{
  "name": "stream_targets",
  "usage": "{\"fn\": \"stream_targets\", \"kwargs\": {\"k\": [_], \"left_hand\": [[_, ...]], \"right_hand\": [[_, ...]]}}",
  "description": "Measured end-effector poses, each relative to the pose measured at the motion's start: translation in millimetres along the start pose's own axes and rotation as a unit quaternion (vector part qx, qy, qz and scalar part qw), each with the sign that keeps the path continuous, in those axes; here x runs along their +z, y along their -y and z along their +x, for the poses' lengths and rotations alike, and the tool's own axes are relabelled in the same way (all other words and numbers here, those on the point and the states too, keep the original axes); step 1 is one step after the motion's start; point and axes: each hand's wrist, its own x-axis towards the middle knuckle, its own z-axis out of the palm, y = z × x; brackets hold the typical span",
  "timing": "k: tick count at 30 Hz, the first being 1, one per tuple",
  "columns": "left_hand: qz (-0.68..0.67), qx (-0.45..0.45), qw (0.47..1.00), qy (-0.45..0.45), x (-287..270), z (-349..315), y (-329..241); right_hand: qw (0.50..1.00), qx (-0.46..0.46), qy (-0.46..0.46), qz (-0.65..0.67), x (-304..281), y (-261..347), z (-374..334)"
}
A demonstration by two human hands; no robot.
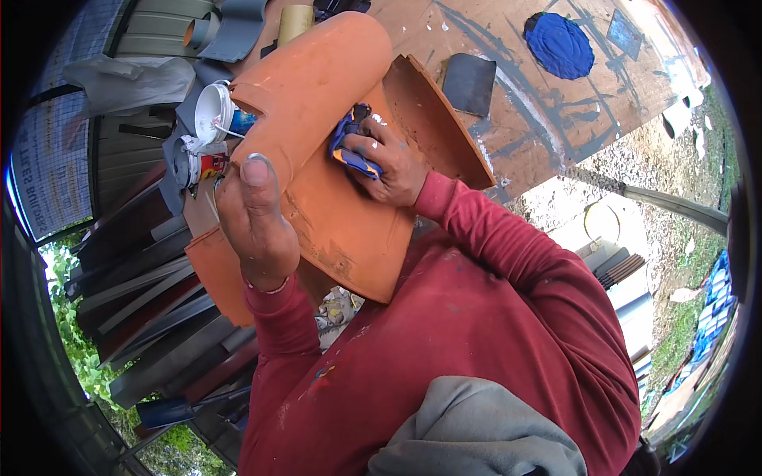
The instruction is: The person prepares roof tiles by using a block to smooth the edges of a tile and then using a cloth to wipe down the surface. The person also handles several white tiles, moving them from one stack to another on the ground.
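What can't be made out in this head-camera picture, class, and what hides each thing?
- Head view: the patch of orange tile beneath the blue cloth, covered by cloth and right hand.
- Head view: most fingers of the left hand, hidden behind the hand itself.
- Head view: the rest of the grey fabric, cut off by the lower edge.

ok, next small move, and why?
Probably slide the blue cloth toward the dark smudge near the lower edge of the orange tile: the right hand holds the cloth higher up on the tile, and the smudge lies uncovered.
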Motion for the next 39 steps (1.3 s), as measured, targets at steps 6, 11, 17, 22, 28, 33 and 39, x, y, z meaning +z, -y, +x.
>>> {"fn": "stream_targets", "kwargs": {"k": [6, 11, 17, 22, 28, 33, 39], "left_hand": [[-0.028, -0.084, 0.996, -0.029, -16, 11, 21], [-0.059, -0.111, 0.989, -0.084, -14, 21, 26], [0.013, -0.086, 0.988, -0.127, -16, 37, 40], [-0.05, -0.106, 0.986, -0.119, -11, 43, 35], [-0.046, -0.111, 0.982, -0.149, -14, 40, 38], [-0.019, -0.074, 0.99, -0.12, -14, 27, 45], [0.007, -0.058, 0.991, -0.117, -20, -5, 47]], "right_hand": [[0.936, 0.288, 0.102, -0.175, -61, -57, -20], [0.918, 0.389, 0.025, -0.071, -64, 9, -74], [0.959, 0.265, 0.085, 0.055, -59, 48, -85], [0.901, 0.434, -0.011, 0.015, -45, -4, -83], [0.97, 0.228, 0.072, 0.038, -51, 45, -79], [0.921, 0.351, 0.063, -0.155, -48, -54, -57], [0.963, 0.216, -0.106, -0.121, -21, -76, 5]]}}
